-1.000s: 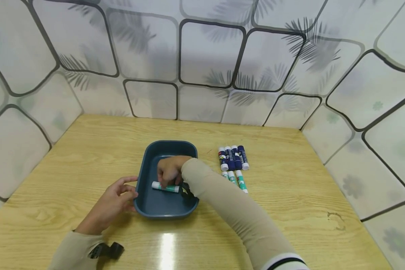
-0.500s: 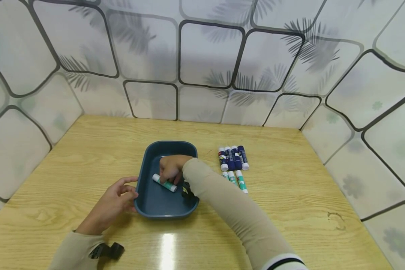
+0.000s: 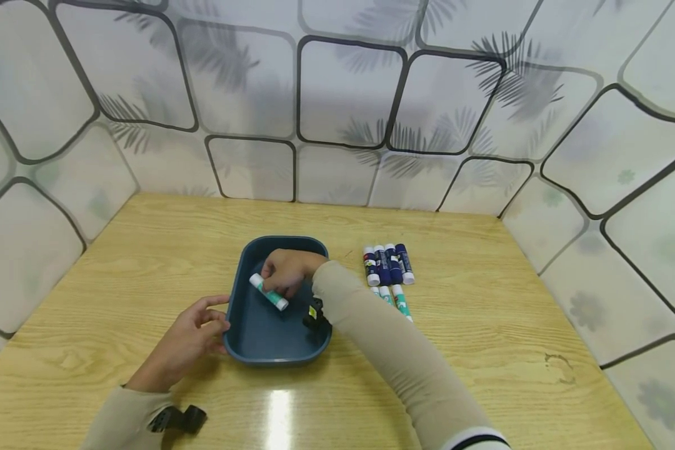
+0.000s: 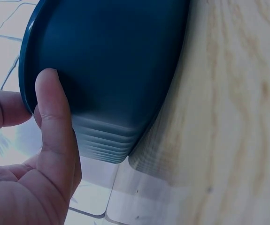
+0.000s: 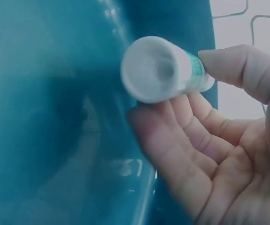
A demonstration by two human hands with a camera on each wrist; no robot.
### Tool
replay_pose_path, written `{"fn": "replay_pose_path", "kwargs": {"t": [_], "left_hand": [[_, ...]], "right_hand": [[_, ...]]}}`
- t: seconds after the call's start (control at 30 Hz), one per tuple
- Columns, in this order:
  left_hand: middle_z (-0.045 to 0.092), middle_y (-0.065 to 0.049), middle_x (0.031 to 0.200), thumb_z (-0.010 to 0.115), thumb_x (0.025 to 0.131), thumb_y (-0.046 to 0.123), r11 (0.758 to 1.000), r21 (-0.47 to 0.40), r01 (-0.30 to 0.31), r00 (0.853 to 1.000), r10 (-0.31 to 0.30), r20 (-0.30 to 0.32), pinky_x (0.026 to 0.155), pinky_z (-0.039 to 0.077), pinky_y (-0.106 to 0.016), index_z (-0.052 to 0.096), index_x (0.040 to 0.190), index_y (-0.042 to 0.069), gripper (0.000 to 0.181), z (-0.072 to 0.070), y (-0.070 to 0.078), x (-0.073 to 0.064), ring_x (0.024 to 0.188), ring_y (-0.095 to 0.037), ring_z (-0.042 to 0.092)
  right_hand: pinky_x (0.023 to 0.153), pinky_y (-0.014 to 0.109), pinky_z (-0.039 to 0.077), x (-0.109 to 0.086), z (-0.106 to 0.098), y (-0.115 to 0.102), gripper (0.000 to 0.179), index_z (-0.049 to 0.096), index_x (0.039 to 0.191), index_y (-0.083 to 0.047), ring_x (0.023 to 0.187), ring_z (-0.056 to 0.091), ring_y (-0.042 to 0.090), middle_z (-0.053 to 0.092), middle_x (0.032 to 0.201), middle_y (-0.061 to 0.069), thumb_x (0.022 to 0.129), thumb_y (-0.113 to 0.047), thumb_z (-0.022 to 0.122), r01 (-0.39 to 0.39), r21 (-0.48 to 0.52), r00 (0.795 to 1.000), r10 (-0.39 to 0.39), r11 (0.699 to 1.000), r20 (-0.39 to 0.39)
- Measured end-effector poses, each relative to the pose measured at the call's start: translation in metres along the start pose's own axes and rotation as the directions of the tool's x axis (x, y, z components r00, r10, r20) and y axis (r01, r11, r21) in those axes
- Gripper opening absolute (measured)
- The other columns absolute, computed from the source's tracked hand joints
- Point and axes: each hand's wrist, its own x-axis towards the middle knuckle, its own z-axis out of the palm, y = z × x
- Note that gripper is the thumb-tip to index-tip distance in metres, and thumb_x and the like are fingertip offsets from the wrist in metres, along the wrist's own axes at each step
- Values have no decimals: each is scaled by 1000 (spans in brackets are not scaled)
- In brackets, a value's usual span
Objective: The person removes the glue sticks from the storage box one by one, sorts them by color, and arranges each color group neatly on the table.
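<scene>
A green-and-white glue stick point(image 3: 269, 292) is tilted inside the blue plastic tub point(image 3: 275, 362). My right hand point(image 3: 287, 271) reaches into the tub and pinches this stick between thumb and fingers. Its white round end faces the camera in the right wrist view, with the thumb point(image 5: 238, 68) on one side and the fingers beneath. Outside the tub, my left hand point(image 3: 188, 337) touches the left wall. One digit point(image 4: 55, 117) lies along the outer wall in the left wrist view, and another fingertip meets the rim.
Several dark blue-and-white glue sticks point(image 3: 384, 265) lie side by side right of the tub. Nearer, green-and-white glue sticks point(image 3: 400, 301) lie partly behind the right sleeve point(image 3: 394, 350). The wooden table point(image 3: 529, 350) meets patterned walls at the back and sides.
My right hand has moved away from me inside the tub with the glue stick, which has turned from nearly level to a slant. The left hand has stayed put.
</scene>
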Motion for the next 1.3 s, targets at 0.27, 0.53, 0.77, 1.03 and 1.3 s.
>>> {"fn": "replay_pose_path", "kwargs": {"t": [0.27, 0.53, 0.77, 1.03, 1.3], "left_hand": [[50, -13, 99, 45, 95, -2, 1000, -2, 4, 1000, -4, -1, 65, 57, -37, 27, 144, -6, 53, 1, 1, 0, 74, -20, 60], [50, -13, 99, 45, 96, -1, 1000, 0, 8, 1000, -8, 2, 66, 57, -37, 27, 145, -5, 52, 1, 0, 0, 75, -21, 60], [49, -12, 98, 45, 95, -2, 1000, 1, 3, 1000, -3, -5, 65, 57, -37, 28, 144, -5, 52, 1, 1, 0, 74, -19, 59], [49, -13, 99, 45, 96, -1, 1000, 5, 1, 1000, -1, -5, 65, 57, -37, 27, 144, -5, 52, 1, 0, 0, 74, -20, 60], [49, -14, 100, 45, 96, -1, 1000, 5, -10, 1000, 10, 1, 66, 57, -38, 27, 145, -5, 52, 1, -1, 0, 75, -21, 59]], "right_hand": [[67, 37, 59, -15, -3, -5, 31, 52, 120, -4, 83, 65, 25, 60, 101, 14, 91, -6, 64, 55, 204, 998, -45, 977, -54], [69, 39, 58, -30, -7, -5, 33, 48, 122, -4, 85, 64, 27, 62, 101, 15, 93, -6, 62, 138, 252, 989, -120, 958, -85], [70, 39, 58, -44, -15, 0, 33, 47, 125, -3, 85, 64, 27, 62, 100, 16, 95, -7, 60, 192, 223, 979, -169, 956, -115], [70, 40, 58, -60, -26, 15, 32, 46, 124, -5, 86, 65, 29, 62, 101, 17, 96, -10, 60, 236, 211, 963, -199, 949, -180], [74, 45, 57, -84, -39, 34, 30, 47, 123, -8, 86, 63, 29, 59, 106, 17, 96, -12, 60, 207, 248, 960, -147, 946, -239]]}}
